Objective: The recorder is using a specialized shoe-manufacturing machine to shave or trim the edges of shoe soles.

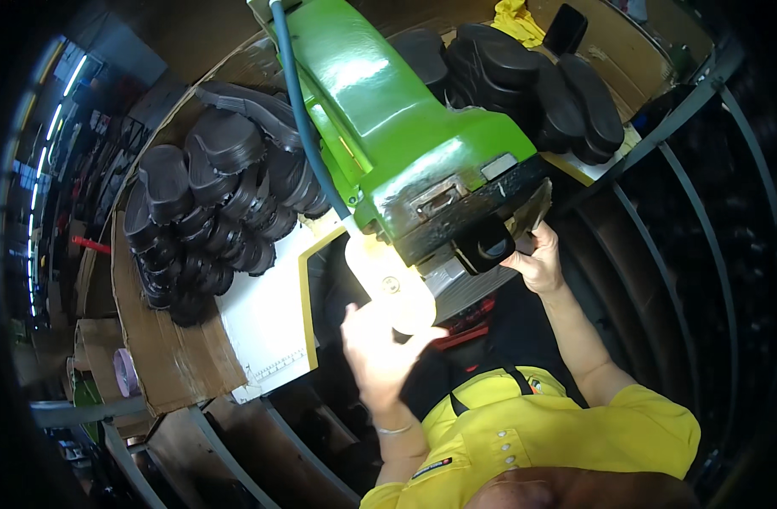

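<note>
A green machine (pixel 405 110) with a dark front edge stands in the middle. Beside its front hangs a bright lamp head (pixel 390 284). My left hand (pixel 380 356), washed out by the light, is just below the lamp, fingers and thumb apart; part of it merges with the glare, but I see nothing in it. At the machine's right front corner my right hand (pixel 538 261) is closed, thumb against fingers, on a thin dark sole-like piece (pixel 534 209). The machine's head hides part of that piece, so its full shape does not show.
Dark shoe soles (pixel 227 140) are piled on cardboard at the left; more soles (pixel 524 81) lie at the back right. A white board (pixel 265 310) with a yellow edge is left of the lamp. Blue hose (pixel 299 110) runs along the machine. Metal rack bars (pixel 694 212) curve at the right.
</note>
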`<move>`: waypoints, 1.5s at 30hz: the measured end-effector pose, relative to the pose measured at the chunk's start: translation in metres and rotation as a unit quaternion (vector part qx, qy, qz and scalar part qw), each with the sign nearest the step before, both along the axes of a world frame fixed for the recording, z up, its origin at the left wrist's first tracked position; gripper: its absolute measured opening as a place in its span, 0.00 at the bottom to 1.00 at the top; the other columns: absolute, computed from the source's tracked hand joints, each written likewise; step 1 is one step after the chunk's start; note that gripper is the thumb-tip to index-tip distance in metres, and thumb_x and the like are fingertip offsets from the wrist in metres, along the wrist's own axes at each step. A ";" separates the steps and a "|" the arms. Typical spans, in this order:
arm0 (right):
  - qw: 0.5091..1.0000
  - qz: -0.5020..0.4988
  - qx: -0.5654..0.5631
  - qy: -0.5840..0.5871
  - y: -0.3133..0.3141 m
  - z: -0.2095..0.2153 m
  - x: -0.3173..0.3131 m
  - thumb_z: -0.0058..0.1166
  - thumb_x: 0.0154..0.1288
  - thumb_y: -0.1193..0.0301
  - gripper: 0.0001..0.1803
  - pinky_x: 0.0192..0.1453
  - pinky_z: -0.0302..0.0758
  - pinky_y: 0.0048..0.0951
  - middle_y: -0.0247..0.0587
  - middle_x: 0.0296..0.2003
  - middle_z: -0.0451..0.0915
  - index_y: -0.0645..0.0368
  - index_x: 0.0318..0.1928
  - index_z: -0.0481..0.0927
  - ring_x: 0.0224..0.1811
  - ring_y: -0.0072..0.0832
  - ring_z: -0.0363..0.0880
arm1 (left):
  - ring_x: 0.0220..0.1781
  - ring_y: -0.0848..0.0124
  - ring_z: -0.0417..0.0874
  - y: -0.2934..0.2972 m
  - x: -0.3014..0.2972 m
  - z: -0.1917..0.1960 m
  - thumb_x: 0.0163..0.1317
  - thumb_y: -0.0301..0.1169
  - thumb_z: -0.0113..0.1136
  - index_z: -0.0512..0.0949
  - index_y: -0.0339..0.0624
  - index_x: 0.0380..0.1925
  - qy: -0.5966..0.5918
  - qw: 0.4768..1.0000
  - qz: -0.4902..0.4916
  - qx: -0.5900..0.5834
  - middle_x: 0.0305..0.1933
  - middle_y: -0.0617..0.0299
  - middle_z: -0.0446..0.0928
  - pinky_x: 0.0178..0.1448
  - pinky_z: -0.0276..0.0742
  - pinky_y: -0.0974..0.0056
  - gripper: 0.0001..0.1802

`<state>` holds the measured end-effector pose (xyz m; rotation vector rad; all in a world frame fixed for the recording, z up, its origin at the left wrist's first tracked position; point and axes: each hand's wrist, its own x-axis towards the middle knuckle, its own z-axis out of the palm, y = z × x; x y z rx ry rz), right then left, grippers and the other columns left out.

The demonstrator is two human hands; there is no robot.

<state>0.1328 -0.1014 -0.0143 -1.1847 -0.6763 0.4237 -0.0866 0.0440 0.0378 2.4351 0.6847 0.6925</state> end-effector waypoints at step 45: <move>0.999 -0.004 -0.035 0.019 0.029 -0.011 -0.039 0.74 0.48 0.72 0.23 0.49 0.75 0.25 0.38 0.38 0.80 0.65 0.42 0.76 0.41 0.21 0.78 | 0.28 0.76 0.77 -0.016 0.044 -0.051 0.51 0.29 0.73 0.81 0.35 0.34 -0.080 0.983 -0.003 -0.165 0.27 0.61 0.79 0.34 0.72 0.70 0.13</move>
